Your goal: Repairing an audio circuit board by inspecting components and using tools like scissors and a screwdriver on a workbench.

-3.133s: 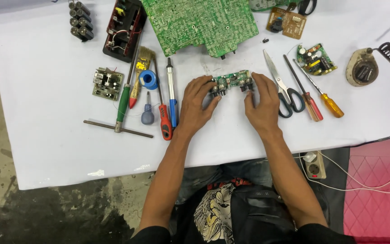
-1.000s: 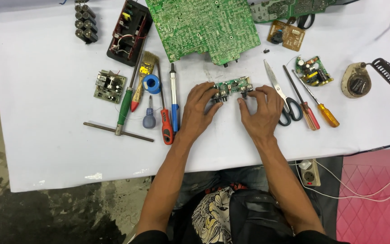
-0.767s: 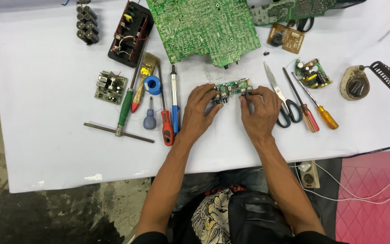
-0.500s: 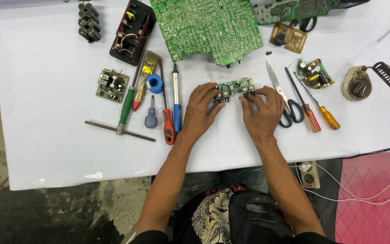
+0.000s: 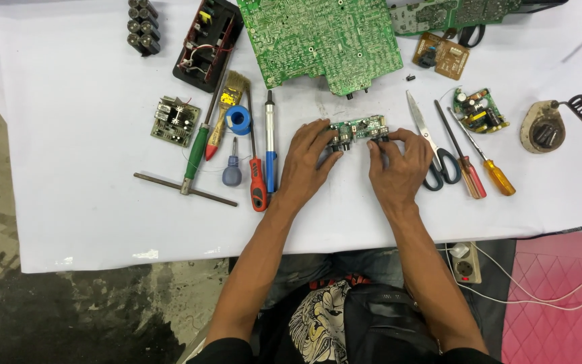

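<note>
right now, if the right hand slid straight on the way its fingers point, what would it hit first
The right hand already touches the small circuit board; past it, probably the large green circuit board, though its height off the table is unclear.

A large green circuit board (image 5: 328,40) is laid above scissors (image 5: 429,145), two screwdrivers (image 5: 483,162) and a blue solder spool (image 5: 239,120) on the white table (image 5: 69,202).

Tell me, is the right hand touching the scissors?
Apart. In the head view, white table shows between the right hand and the scissors.
</note>
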